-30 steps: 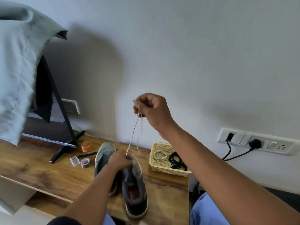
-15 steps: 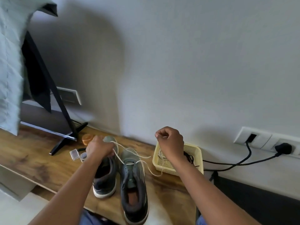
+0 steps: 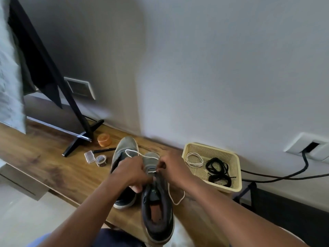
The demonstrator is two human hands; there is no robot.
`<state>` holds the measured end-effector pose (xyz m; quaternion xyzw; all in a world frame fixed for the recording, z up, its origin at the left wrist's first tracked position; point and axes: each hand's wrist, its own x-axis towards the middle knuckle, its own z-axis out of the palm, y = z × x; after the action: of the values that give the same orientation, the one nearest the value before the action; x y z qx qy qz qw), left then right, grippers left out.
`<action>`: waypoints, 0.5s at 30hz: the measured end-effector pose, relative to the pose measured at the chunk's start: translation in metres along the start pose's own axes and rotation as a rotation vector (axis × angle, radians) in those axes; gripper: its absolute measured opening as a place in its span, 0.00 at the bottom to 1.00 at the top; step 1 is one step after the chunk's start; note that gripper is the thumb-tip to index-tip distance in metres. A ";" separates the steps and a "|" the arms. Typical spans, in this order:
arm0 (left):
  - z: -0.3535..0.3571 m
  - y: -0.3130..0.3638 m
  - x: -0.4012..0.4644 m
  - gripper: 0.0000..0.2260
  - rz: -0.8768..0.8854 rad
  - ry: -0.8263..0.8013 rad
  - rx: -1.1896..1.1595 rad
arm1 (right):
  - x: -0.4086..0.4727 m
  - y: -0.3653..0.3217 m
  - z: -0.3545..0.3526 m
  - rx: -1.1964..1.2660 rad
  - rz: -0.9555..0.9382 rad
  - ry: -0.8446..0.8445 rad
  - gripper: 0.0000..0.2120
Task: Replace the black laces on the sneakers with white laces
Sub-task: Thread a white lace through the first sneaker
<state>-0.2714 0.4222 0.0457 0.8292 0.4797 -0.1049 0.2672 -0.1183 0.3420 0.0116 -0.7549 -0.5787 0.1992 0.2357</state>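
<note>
Two grey sneakers stand side by side on the wooden table, the left sneaker and the right sneaker, heels toward me. A white lace runs through the lowest eyelets of the right sneaker; one end loops over the left sneaker's toe, the other loops onto the table at the right. My left hand grips the right sneaker's upper at its left side. My right hand pinches the white lace at the eyelets. A second white lace and the black laces lie in a yellow basket.
A cloth-draped screen on a black stand fills the table's left. An orange jar, a small clear box, a tape roll and a black pen lie left of the sneakers. Black cables run from a wall socket at right.
My right hand has come down from head height, where it pulled the lace taut, to the right sneaker's eyelets. My left hand shifted onto that sneaker. The lace now lies slack.
</note>
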 end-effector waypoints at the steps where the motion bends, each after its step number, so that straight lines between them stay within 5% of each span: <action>1: 0.004 0.000 0.000 0.18 0.010 0.017 0.048 | 0.001 0.000 0.003 -0.023 -0.003 -0.020 0.04; 6: 0.010 -0.011 0.005 0.21 0.005 0.055 0.032 | 0.006 0.000 0.013 -0.052 0.003 -0.032 0.03; 15: 0.014 -0.023 0.005 0.02 0.018 0.001 -0.227 | 0.007 -0.004 0.028 0.039 0.099 -0.058 0.08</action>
<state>-0.2877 0.4271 0.0240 0.7979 0.4811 -0.0473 0.3601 -0.1356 0.3532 -0.0091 -0.7717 -0.5433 0.2436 0.2236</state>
